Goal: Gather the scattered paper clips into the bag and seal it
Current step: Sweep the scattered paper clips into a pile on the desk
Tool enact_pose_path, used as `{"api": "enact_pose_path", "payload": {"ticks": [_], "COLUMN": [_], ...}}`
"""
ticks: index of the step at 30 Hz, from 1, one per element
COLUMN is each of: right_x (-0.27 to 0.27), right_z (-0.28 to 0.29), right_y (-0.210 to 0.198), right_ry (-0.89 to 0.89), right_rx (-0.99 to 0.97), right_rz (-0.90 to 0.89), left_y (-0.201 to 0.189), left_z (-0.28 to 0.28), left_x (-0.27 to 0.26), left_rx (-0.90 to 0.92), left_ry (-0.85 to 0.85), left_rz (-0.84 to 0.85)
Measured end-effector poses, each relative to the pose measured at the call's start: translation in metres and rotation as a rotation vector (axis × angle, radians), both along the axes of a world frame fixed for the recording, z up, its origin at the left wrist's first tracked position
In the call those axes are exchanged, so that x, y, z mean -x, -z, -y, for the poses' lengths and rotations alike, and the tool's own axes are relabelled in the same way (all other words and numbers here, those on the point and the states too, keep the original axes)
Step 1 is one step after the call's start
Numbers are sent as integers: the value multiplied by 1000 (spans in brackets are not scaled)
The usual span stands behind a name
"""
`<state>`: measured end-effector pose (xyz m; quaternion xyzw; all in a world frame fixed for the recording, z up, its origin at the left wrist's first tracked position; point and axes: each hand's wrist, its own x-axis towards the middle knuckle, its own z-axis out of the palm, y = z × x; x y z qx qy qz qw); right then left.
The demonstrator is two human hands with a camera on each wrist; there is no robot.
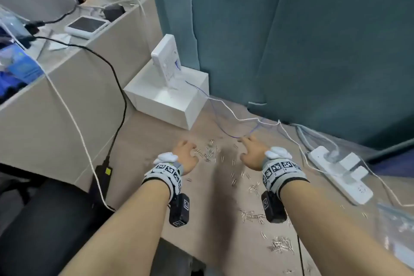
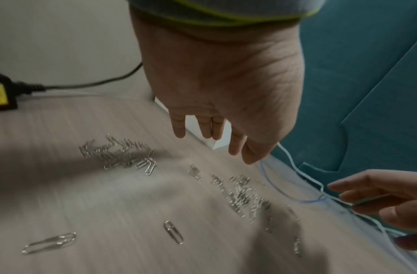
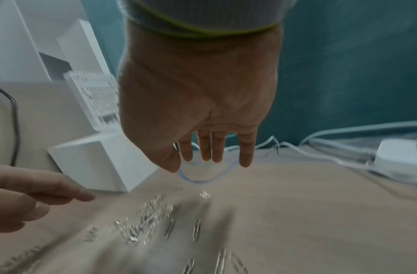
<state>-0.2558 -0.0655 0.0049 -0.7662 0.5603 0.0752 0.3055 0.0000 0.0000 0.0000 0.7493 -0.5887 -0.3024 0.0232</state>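
Note:
Silver paper clips (image 1: 209,152) lie scattered on the beige table (image 1: 156,132), with one bunch between my two hands and more clips (image 1: 281,246) nearer the front edge. My left hand (image 1: 186,152) hovers left of the bunch, fingers straight and empty (image 2: 212,129). My right hand (image 1: 252,150) hovers to its right, fingers spread and holding nothing (image 3: 214,150). The clip bunch (image 2: 118,153) appears under the left palm, and clips (image 3: 153,215) lie below the right palm. A clear plastic bag (image 1: 396,226) lies at the table's right edge.
A white box (image 1: 170,98) with an upright device stands behind the clips. Thin white and blue wires (image 1: 233,119) run across the table's back. A white power strip (image 1: 342,172) lies at the right. A black cable (image 1: 116,87) and adapter hang at the left. A teal curtain stands behind.

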Motion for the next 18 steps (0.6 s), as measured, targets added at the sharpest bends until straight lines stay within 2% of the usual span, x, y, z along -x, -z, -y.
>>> {"api": "enact_pose_path", "payload": {"ticks": [3, 7, 10, 13, 18], "right_x": [-15, -25, -30, -36, -48], "right_z": [11, 13, 19, 22, 5], "right_y": [37, 62, 76, 82, 82], "right_ry": [27, 24, 35, 34, 15], "right_rx": [-41, -37, -34, -7, -1], "right_rz": [-52, -99, -116, -157, -115], "left_y": [34, 58, 78, 82, 86], "left_z": [18, 33, 46, 56, 54], "left_x": [-14, -18, -15, -10, 9], "left_rx": [-53, -45, -6, -1, -10], "left_ry": [26, 82, 84, 74, 196], "left_rz": [34, 104, 76, 20, -94]}}
